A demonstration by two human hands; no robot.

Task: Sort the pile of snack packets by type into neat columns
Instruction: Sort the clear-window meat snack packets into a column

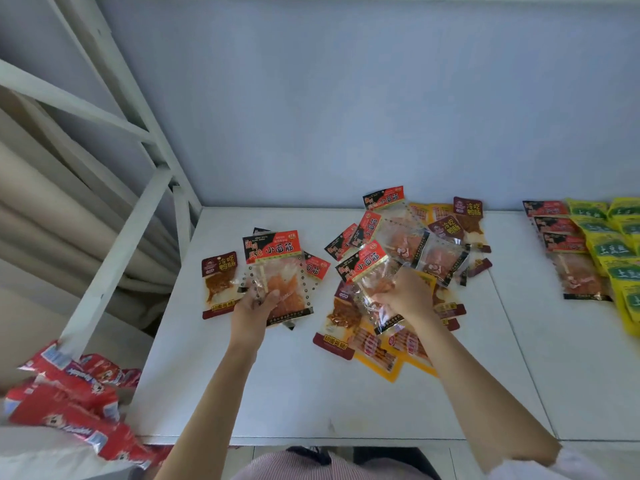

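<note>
A mixed pile of snack packets [415,244] lies on the white table [304,393], holding red-topped clear packets, maroon packets and yellow sausage packets [381,358]. My left hand [254,304] grips a small stack of red-topped clear packets [277,271] left of the pile. My right hand [405,296] pinches another red-topped clear packet [367,271] just above the pile. A single maroon packet [219,284] lies flat beside my left hand.
At the right end of the table run a column of red-topped packets [564,247] and columns of yellow-green packets [609,247]. Red snack bags [69,400] lie heaped at lower left beside a white metal frame [114,265]. A pale wall backs the table.
</note>
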